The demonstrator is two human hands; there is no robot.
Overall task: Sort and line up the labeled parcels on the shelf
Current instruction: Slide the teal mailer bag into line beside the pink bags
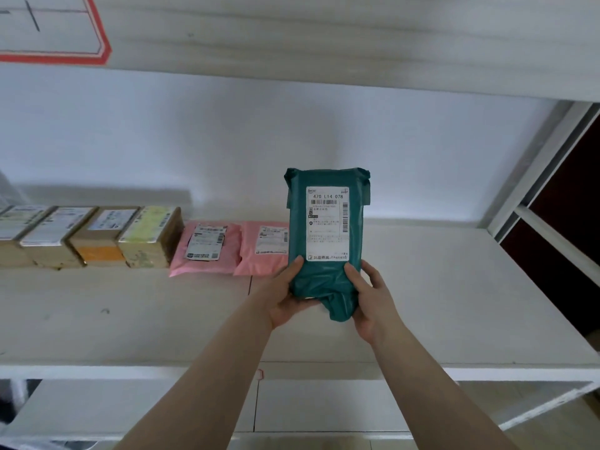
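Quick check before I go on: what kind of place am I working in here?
Likely a parcel pickup or sorting room. White shelving holds a row of cardboard boxes and pink mailers with shipping labels, and both hands hold a green mailer labeled 470 L14 078.

boxes [87, 235] left on shelf [454, 287], mailers [233, 248] right, held parcel [326, 235] rightmost

Likely a parcel storeroom: white shelf [454, 303] carrying a row of labelled parcels [97, 235].
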